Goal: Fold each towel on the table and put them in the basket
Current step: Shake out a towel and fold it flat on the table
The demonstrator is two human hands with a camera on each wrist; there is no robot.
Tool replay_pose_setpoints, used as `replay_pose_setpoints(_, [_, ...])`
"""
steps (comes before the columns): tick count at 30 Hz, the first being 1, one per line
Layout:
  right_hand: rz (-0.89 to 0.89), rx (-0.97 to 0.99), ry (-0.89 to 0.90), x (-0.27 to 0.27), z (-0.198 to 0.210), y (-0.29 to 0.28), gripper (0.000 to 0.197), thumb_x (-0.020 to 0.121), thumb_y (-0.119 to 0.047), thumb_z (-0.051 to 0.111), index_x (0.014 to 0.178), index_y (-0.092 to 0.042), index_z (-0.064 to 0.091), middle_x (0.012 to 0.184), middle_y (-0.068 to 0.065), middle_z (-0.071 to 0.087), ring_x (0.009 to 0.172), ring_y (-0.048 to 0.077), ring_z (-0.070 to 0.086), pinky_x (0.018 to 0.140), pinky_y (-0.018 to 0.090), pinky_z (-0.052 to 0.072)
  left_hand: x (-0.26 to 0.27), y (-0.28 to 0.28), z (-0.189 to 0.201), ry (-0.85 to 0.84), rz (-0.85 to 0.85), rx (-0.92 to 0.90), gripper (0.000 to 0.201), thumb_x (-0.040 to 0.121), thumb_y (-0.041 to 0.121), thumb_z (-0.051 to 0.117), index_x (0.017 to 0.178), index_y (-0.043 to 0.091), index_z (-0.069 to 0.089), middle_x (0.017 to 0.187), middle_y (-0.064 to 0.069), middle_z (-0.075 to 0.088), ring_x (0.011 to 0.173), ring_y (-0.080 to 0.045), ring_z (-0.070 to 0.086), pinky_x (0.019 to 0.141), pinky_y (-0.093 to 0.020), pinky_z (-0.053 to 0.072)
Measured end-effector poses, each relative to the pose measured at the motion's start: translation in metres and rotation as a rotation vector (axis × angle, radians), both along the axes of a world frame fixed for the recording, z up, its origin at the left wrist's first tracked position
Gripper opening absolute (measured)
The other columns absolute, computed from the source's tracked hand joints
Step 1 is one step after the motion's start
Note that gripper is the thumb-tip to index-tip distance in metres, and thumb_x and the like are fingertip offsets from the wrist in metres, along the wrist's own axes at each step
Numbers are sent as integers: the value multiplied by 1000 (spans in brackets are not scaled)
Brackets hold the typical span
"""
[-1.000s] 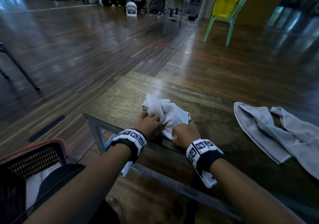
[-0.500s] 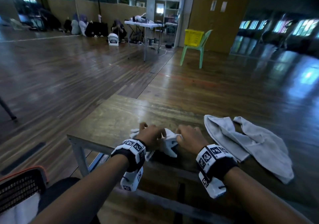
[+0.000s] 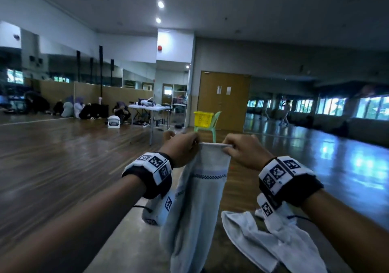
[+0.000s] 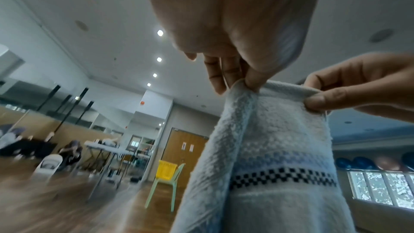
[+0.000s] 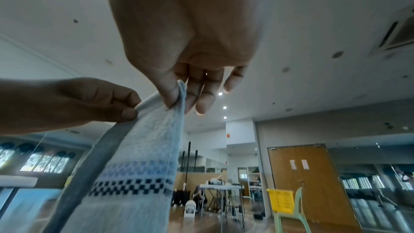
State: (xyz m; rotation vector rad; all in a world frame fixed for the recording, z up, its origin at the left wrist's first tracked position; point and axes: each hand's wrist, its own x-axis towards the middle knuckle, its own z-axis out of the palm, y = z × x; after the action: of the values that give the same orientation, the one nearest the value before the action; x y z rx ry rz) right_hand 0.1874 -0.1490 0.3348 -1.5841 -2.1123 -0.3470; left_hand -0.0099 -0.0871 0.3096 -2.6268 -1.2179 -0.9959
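Two hands, left hand [image 3: 182, 147] and right hand [image 3: 245, 150], each pinch a top corner of the towel [image 3: 202, 199], which hangs limp above the table [image 3: 134, 243]. Judged soft and light, best held by corners. Wrist views show thumb-to-finger pinches; only the head view shows the second towel [image 3: 271, 243].

Held towel [image 3: 195, 209] bottom cut off, perhaps below frame.

Bare forearms; black wristbands [image 3: 147, 180] with white blocks bearing black square-pattern markers, both wrists
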Motion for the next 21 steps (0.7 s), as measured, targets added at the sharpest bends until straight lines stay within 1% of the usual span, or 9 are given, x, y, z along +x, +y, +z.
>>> replay_pose_setpoints(2, [-9,29,11,2,29,-8,14,91,-28,54,94,-18,64,87,-5,58,89,18,56,96,45,37,-1,-6,29,25,3,85,13,93,25,45,100,21,55,101,-7,61,98,-26,52,95,-47,40])
replay_pose_setpoints(5, [-21,94,13,5,67,-22,11,90,-28,57,89,-19,63,81,-9,55,83,15,52,94,48,40,-3,-16,66,147,41,289,15,93,24,45,101,21,58,105,-1,63,105,-23,46,98,-45,37])
replay_pose_setpoints(7, [-11,116,56,8,87,-34,5,89,-26,58,85,-24,60,75,-14,52,81,15,51,94,49,41,-8,-22,83,215,61,355,18,93,25,45,102,21,60,107,3,61,109,-22,44,98,-43,35])
replay_pose_setpoints(10, [5,154,108,14,107,-52,10,87,-25,60,78,-28,56,75,-16,55,80,14,55,95,53,40,-18,-31,95,229,39,300,18,93,23,46,100,17,61,104,2,59,103,-18,40,95,-40,38])
replay_pose_setpoints(12, [5,188,133,18,113,-62,18,86,-23,62,73,-32,54,75,-15,56,78,12,53,96,55,40,-22,-37,98,220,29,251,17,93,23,47,99,16,61,103,1,60,98,-15,38,92,-39,41])
replay_pose_setpoints(15, [0,228,172,24,116,-75,22,85,-19,63,69,-32,54,75,-15,58,77,12,54,94,55,40,-25,-47,98,206,20,129,9,92,23,50,91,18,57,95,-2,58,94,-19,48,88,-36,44])
replay_pose_setpoints(17, [-10,234,184,27,113,-81,23,84,-19,63,69,-32,55,74,-17,58,78,13,54,94,54,40,-25,-53,94,193,-3,80,6,90,22,52,84,23,50,92,-2,57,89,-21,52,84,-36,45])
replay_pose_setpoints(19, [-17,239,195,32,111,-86,23,84,-19,63,68,-32,54,74,-16,58,78,14,54,91,50,41,-26,-58,91,213,11,91,5,90,22,52,87,23,49,93,-2,55,88,-21,52,80,-33,42])
replay_pose_setpoints(21, [-11,242,211,38,109,-92,20,85,-16,62,71,-29,56,74,-13,58,74,12,53,81,40,43,-28,-63,89,236,44,89,3,91,21,51,89,21,48,92,-1,48,86,-19,49,75,-28,38])
